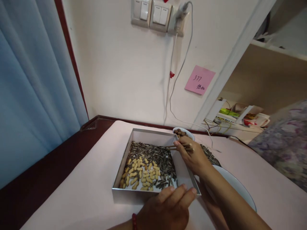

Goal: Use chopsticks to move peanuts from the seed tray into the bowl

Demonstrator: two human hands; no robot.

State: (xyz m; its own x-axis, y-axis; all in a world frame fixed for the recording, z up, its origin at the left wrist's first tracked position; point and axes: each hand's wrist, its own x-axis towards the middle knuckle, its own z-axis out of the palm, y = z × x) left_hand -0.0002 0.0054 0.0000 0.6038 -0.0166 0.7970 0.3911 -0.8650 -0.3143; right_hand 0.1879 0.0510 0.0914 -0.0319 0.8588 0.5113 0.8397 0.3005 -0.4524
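A square silver metal box (130,195) stands on the pink-covered table. Striped sunflower seeds (153,151) spread across its back and right side, and unshelled peanuts (146,172) lie toward the front left. My right hand (193,156) is closed around a pair of chopsticks (189,146) at the box's right wall. Their tips point left over the seeds, and I cannot tell whether they pinch one. My left hand (166,207), with a red bracelet (134,221) at the wrist, has its fingers hooked over the front rim near the right corner; its thumb is hidden.
Behind my right hand stands a bowl (192,136) of round brown nuts. More sunflower seeds (211,156) lie right of it, near a large white dish (240,185) partly under my right forearm. A white cable (181,122) hangs down the wall onto the table. Someone in flowered clothing (285,143) is at right.
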